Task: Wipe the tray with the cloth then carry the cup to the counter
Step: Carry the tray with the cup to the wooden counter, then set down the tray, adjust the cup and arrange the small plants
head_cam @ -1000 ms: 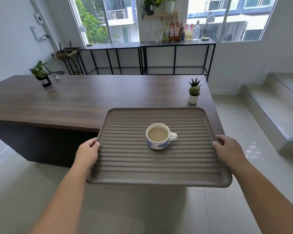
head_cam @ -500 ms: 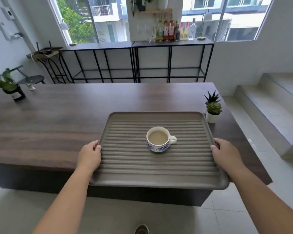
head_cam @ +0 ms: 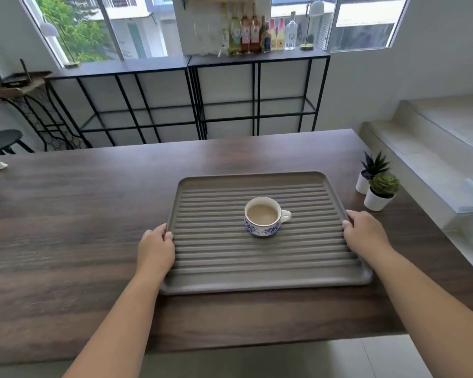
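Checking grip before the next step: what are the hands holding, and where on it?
Both hold the tray: left hand on its left rim, right hand on its right rim. The cup is untouched.

There is a single view, from a wide-angle camera worn on the person's head. It looks forward and down over the tabletop (head_cam: 66, 241), close enough that both forearms reach in from the bottom edge. The tray (head_cam: 257, 274) sits near the middle, while windows (head_cam: 137, 28) and a black shelf rack (head_cam: 254, 99) fill the top. Straight edges bend toward the borders.
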